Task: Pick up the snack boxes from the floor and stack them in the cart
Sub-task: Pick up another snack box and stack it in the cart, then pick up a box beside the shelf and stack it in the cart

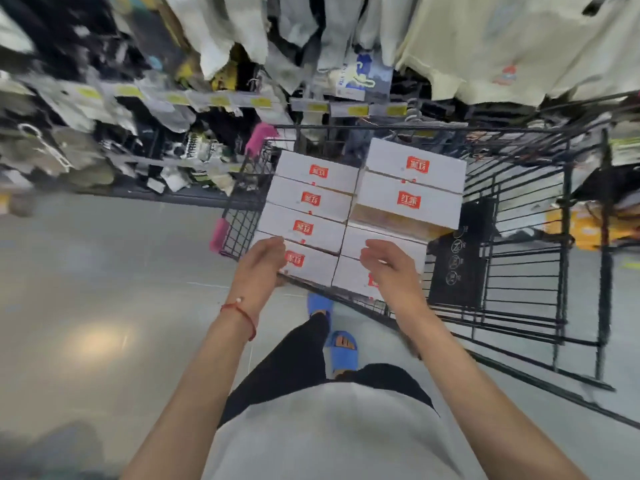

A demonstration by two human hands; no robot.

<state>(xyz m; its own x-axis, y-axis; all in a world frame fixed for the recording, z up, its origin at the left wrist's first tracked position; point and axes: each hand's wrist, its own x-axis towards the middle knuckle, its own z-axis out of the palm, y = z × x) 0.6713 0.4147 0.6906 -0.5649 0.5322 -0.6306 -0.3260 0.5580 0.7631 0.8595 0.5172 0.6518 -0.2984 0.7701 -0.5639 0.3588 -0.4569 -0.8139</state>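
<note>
White snack boxes with red labels fill the left part of the black wire cart (519,133) in two columns. The left column (311,202) holds several boxes in one level. Two more boxes (412,199) sit a layer higher at the far end of the right column. My left hand (261,265) grips the left edge of the nearest left box (311,268), thumb under its corner. Over the nearest right box (349,278) my right hand (391,271) lies with loose fingers, holding nothing. The picture is blurred.
The cart's right half shows bare wire floor beside a black panel (457,258). Pink bumpers (219,233) mark its left corners. Racks of hanging clothes and shelves with yellow price tags (259,102) stand behind. My feet in blue slippers (343,351) are on the grey floor.
</note>
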